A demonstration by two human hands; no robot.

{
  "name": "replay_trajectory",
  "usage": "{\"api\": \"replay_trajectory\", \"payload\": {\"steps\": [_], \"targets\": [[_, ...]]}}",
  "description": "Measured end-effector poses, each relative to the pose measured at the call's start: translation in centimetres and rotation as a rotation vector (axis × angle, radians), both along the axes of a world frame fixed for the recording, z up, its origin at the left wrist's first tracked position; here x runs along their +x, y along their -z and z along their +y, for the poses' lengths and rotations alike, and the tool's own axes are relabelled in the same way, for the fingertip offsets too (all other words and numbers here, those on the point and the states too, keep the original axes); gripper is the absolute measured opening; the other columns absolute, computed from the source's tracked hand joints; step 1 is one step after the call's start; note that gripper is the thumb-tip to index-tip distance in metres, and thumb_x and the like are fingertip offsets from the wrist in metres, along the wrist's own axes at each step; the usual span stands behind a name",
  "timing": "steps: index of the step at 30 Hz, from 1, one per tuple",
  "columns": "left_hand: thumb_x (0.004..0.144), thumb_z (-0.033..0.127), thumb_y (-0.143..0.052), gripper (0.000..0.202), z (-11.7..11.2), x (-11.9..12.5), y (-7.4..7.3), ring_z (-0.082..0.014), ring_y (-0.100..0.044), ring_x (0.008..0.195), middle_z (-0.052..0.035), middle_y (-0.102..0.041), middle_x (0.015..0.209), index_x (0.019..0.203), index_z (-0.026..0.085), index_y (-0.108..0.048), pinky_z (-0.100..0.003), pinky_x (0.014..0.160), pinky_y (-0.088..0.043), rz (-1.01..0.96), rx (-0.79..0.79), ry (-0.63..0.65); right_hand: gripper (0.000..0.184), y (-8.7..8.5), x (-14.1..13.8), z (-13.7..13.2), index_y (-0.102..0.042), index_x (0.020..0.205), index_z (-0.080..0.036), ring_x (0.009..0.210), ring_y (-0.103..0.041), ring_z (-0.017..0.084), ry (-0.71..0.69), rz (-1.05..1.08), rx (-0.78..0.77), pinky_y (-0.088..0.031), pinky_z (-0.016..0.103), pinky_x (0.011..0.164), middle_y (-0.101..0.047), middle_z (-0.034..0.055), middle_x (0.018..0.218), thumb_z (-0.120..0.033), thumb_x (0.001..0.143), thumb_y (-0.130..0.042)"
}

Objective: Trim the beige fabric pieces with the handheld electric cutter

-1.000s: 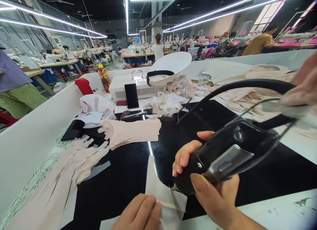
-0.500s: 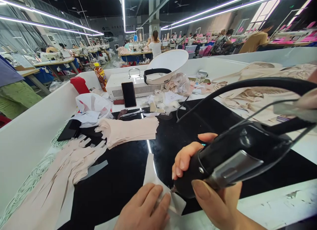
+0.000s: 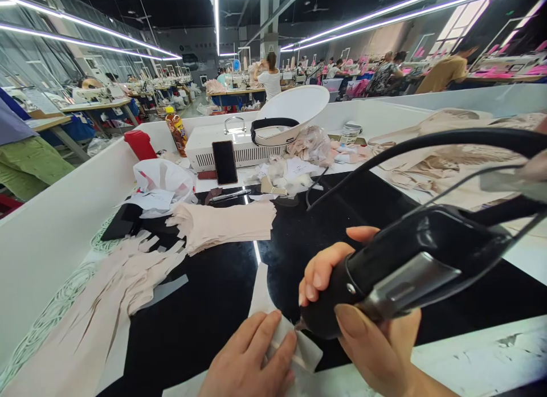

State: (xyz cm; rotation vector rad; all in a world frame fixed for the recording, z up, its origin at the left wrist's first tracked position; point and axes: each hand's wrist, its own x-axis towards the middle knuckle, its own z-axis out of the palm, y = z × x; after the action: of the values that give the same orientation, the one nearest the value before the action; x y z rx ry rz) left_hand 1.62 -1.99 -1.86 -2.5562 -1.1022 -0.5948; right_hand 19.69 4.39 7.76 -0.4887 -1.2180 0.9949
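Note:
My right hand [image 3: 367, 323] is wrapped round a black hand-held tool [image 3: 410, 266] with a metal plate and a thick black cable [image 3: 427, 143] arching away to the right. The tool's tip touches a small pale fabric piece [image 3: 290, 340] on the black table top [image 3: 205, 294]. My left hand [image 3: 250, 360] lies on that fabric with its fingers stretched flat, pressing it down right beside the tip.
A stack of beige cut pieces [image 3: 226, 223] and a long spread of beige strips [image 3: 98, 311] lie to the left. Behind are a phone [image 3: 224, 162] leaning on a white box [image 3: 239, 146], a white bowl-shaped lamp [image 3: 290, 115], a bottle [image 3: 176, 132], scraps. White walls [image 3: 55, 215] enclose the table. People work at far benches.
My left hand has slid forward over the pale fabric, its fingers now flat next to the tool tip. The right hand and tool have barely shifted.

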Motion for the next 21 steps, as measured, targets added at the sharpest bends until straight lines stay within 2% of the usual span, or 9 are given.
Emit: {"api": "replay_trajectory", "payload": {"steps": [7, 14, 19, 21], "targets": [[0.113, 0.039, -0.043, 0.038, -0.4, 0.4, -0.1, -0.0241, -0.074, 0.115, -0.0109, -0.072, 0.128, 0.136, 0.022, -0.068, -0.031, 0.096, -0.064, -0.030, -0.016, -0.011, 0.044, -0.2, -0.4, 0.0, -0.051, 0.135, -0.031, 0.061, -0.059, 0.014, -0.021, 0.028, -0.009, -0.058, 0.030, 0.055, -0.063, -0.0015, 0.085, -0.037, 0.099, -0.075], [0.106, 0.046, -0.058, 0.040, -0.7, 0.7, -0.3, -0.0275, -0.072, 0.118, -0.0155, -0.068, 0.132, 0.140, 0.024, -0.064, -0.033, 0.095, -0.065, 0.003, -0.044, -0.036, 0.038, -0.3, -0.2, -0.1, -0.052, 0.132, -0.030, 0.059, -0.059, 0.013, -0.005, -0.002, -0.022, -0.060, 0.031, 0.056, -0.065, -0.0011, 0.085, -0.032, 0.100, -0.073], [0.102, 0.048, -0.064, 0.044, -0.8, 0.7, 0.4, -0.0282, -0.071, 0.119, -0.0149, -0.067, 0.133, 0.142, 0.028, -0.063, -0.032, 0.094, -0.065, -0.037, -0.034, -0.065, 0.050, -0.2, -0.5, 0.4, -0.051, 0.134, -0.030, 0.063, -0.060, 0.015, -0.015, 0.072, -0.030, -0.059, 0.030, 0.054, -0.065, -0.0016, 0.085, -0.037, 0.094, -0.080], [0.101, 0.049, -0.066, 0.044, -0.8, 0.9, 0.5, -0.0280, -0.071, 0.118, -0.0139, -0.067, 0.132, 0.140, 0.029, -0.064, -0.033, 0.093, -0.065, -0.052, -0.036, -0.069, 0.050, -0.1, -0.8, 0.6, -0.052, 0.134, -0.030, 0.064, -0.061, 0.015, -0.026, 0.073, -0.018, -0.059, 0.029, 0.054, -0.064, -0.0018, 0.085, -0.037, 0.094, -0.081]]}}
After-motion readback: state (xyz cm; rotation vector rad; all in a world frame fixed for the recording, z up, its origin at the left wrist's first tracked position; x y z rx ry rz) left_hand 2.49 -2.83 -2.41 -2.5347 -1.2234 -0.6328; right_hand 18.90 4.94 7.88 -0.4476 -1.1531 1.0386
